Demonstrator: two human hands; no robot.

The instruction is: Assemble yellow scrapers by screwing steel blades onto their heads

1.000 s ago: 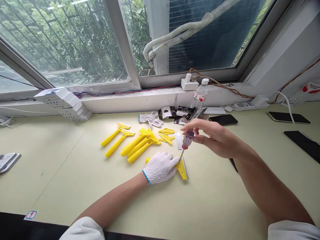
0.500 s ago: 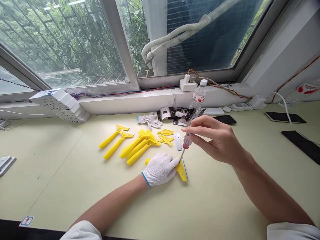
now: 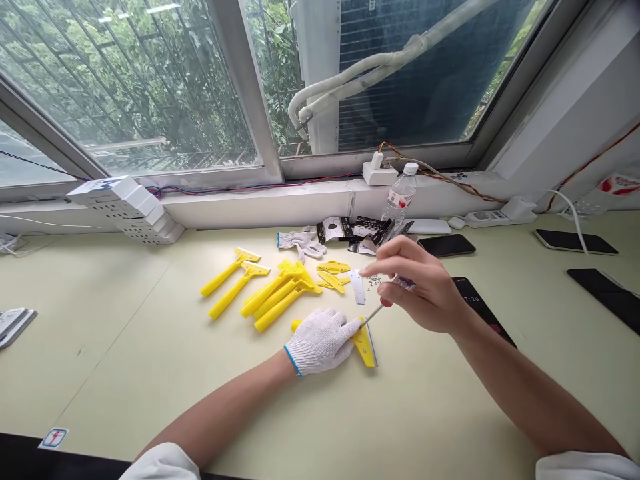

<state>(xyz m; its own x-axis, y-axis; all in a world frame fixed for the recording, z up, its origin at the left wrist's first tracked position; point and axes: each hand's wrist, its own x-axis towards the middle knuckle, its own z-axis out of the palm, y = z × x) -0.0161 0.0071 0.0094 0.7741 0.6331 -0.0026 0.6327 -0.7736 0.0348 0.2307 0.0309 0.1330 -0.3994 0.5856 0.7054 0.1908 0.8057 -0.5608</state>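
Note:
My left hand (image 3: 321, 341), in a white knit glove with a blue cuff, is closed around a yellow scraper (image 3: 365, 347) and presses it to the table; the hand hides most of its handle. Bare, my right hand (image 3: 420, 283) grips a screwdriver (image 3: 374, 312) with a clear handle and red collar. The tool leans to the right, its tip at the scraper head near my left thumb. Several yellow scraper handles (image 3: 277, 297) lie to the left, two with blades fitted. Yellow cover plates (image 3: 333, 275), white blades (image 3: 357, 287) and small screws (image 3: 374, 281) lie beyond my hands.
A second glove (image 3: 303, 243), black packaging (image 3: 335, 229) and a water bottle (image 3: 401, 193) are at the back by the sill. Phones (image 3: 483, 307) lie on the right of the table. White boxes (image 3: 127, 208) are stacked at the back left.
My right hand has lowered and swung right, so the screwdriver has gone from nearly upright to clearly slanted. A phone and the screws now show. My left hand stays on the scraper.

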